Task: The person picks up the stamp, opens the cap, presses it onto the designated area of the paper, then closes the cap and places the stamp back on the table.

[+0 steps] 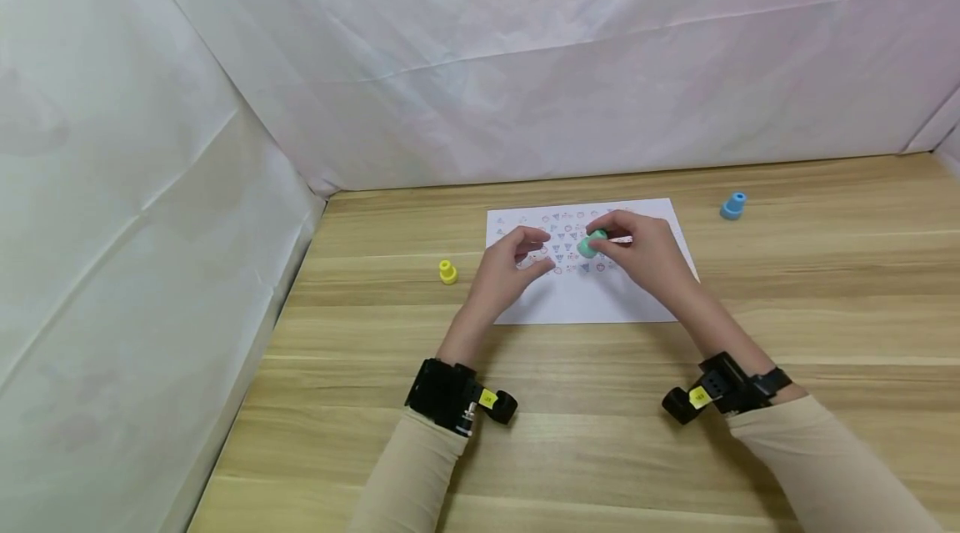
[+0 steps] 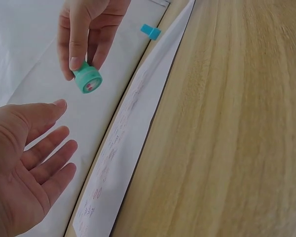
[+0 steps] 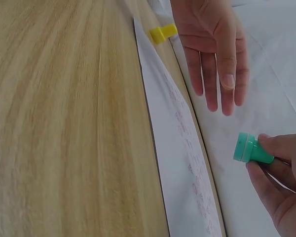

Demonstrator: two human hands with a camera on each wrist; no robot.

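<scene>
My right hand (image 1: 633, 245) pinches a small green stamp (image 1: 591, 243) by its stem, lifted above a white sheet (image 1: 585, 299) printed with small red and blue marks. The stamp (image 2: 87, 79) shows its round face with a red design in the left wrist view, and its green body (image 3: 251, 149) shows in the right wrist view. My left hand (image 1: 510, 262) hovers just left of the stamp, fingers straight and relaxed, palm turned toward it, holding nothing. The left hand (image 3: 214, 47) and right hand (image 2: 86, 29) are a short gap apart.
A yellow stamp (image 1: 447, 271) stands on the wooden table (image 1: 600, 416) left of the sheet. A blue stamp (image 1: 733, 205) stands at the back right. White cloth walls (image 1: 150, 183) close off the left and far sides.
</scene>
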